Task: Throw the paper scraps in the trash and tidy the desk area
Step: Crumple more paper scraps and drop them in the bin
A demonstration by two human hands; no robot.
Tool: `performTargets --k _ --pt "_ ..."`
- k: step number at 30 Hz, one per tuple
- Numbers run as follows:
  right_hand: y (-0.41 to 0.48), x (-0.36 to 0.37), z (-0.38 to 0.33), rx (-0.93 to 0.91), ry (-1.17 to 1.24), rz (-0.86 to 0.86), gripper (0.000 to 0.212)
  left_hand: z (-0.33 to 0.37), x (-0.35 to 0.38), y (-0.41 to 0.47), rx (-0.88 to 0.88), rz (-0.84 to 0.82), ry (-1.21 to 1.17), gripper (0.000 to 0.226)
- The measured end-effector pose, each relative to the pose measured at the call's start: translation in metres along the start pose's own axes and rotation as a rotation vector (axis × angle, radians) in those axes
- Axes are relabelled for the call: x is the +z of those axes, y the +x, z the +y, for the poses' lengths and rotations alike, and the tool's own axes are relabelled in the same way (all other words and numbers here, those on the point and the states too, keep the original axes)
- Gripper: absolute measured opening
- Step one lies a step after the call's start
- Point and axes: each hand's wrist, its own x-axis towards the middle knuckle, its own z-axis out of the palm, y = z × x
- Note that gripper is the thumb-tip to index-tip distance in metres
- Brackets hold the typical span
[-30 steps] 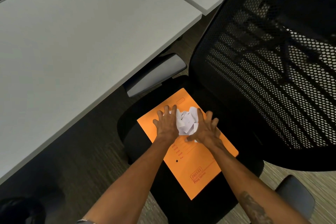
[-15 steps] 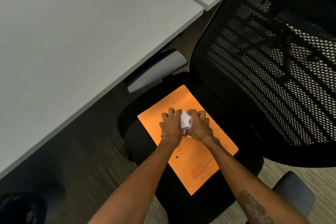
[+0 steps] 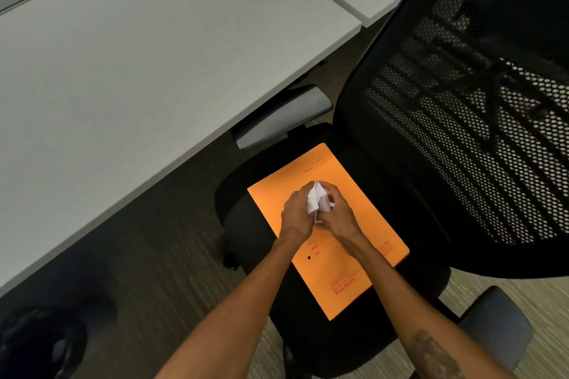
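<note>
A wad of crumpled white paper scraps [image 3: 317, 198] is pressed between both hands above an orange envelope [image 3: 345, 274] that lies flat on the black chair seat [image 3: 246, 224]. My left hand [image 3: 296, 214] cups the wad from the left with curled fingers. From the right, my right hand [image 3: 337, 212] closes around it, and the two hands touch. Only the top of the paper shows between the fingers. A dark trash bin [image 3: 37, 344] sits on the floor at the bottom left, under the desk edge.
A white desk [image 3: 138, 71] fills the left and top. The chair's black mesh back [image 3: 462, 132] rises at the right, with grey armrests [image 3: 280, 120] near the desk and a second armrest [image 3: 495, 320] at the lower right. Dark carpet lies between desk and chair.
My hands, first spread flat around the loose scraps on the envelope, have closed together and gathered the paper into a tight wad held between them.
</note>
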Motion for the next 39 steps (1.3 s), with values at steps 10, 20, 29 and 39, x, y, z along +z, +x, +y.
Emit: performTargets --k 10,20,29,39 --pt "-0.032 0.036 -0.029 -0.027 0.049 0.001 0.041 -0.009 -0.027 -0.038 -0.035 0.1 -0.357 0.049" --pt "-0.075 0.092 -0.053 -0.076 -0.024 0.01 0.031 -0.035 -0.069 -0.081 -0.055 0.143 -0.425 0.037" --pt "-0.073 0.057 -0.034 -0.06 -0.124 0.102 0.036 -0.019 -0.037 -0.079 -0.042 0.068 -0.326 0.053" --pt "-0.036 0.029 -0.016 -0.068 -0.175 0.125 0.03 -0.003 -0.008 -0.052 0.056 0.129 -0.383 0.024"
